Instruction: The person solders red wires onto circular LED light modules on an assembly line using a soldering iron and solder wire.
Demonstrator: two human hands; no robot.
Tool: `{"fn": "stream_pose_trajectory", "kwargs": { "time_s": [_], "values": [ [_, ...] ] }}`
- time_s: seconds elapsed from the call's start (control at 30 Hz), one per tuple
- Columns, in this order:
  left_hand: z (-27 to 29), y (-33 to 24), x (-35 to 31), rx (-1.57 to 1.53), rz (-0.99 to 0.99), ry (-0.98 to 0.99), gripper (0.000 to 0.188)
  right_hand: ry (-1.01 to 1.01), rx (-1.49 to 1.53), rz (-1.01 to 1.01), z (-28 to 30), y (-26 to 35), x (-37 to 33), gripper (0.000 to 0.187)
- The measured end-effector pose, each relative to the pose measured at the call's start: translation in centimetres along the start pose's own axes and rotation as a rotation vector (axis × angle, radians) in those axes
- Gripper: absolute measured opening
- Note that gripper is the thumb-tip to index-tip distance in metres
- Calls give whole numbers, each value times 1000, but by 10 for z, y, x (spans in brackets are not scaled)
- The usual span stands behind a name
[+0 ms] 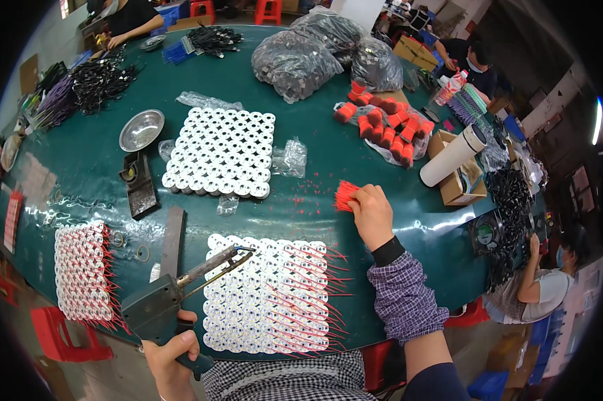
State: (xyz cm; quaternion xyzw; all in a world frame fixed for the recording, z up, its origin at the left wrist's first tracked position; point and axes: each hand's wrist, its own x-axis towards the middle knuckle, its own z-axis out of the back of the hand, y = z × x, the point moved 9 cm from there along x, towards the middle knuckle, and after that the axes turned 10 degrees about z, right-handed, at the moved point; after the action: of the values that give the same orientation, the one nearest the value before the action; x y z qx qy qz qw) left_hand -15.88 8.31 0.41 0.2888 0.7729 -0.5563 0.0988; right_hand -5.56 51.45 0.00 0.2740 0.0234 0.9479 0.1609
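My left hand (172, 357) is wrapped round the handle of a dark green soldering gun (153, 309). Its metal tip reaches over the upper left of a panel of joined round white circuit boards (238, 321) lying close in front of me. Thin red wires (338, 294) stick out across the right part of that panel. Beyond its upper right corner, the fingers of my right hand (373, 215) are pinched at the edge of a bunch of short red wires (345, 195). Exactly how many wires are between the fingertips is hidden.
A stacked white board panel (221, 150), metal bowl (141, 130) and black stand (139, 190) sit farther off. A wired panel (84, 274) lies at left. Red wire bundles (388, 123), a white thermos (453, 155) and stuffed plastic bags (294, 63) lie beyond. Co-workers sit round the table.
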Motion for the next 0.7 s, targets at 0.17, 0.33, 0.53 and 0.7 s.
{"fn": "stream_pose_trajectory", "kwargs": {
  "time_s": [0.17,0.33,0.53,0.7],
  "values": [
    [-6,4,5,20,30,1,59,-11,-29,-9,1,0,1,10],
    [-5,7,11,12,46,22,62,-15,-36,-9,14,2,3,11],
    [-5,10,18,13,55,27,63,4,-50,45,16,5,4,11],
    [-5,10,22,18,74,32,61,28,-36,46,17,8,3,7]
  ]
}}
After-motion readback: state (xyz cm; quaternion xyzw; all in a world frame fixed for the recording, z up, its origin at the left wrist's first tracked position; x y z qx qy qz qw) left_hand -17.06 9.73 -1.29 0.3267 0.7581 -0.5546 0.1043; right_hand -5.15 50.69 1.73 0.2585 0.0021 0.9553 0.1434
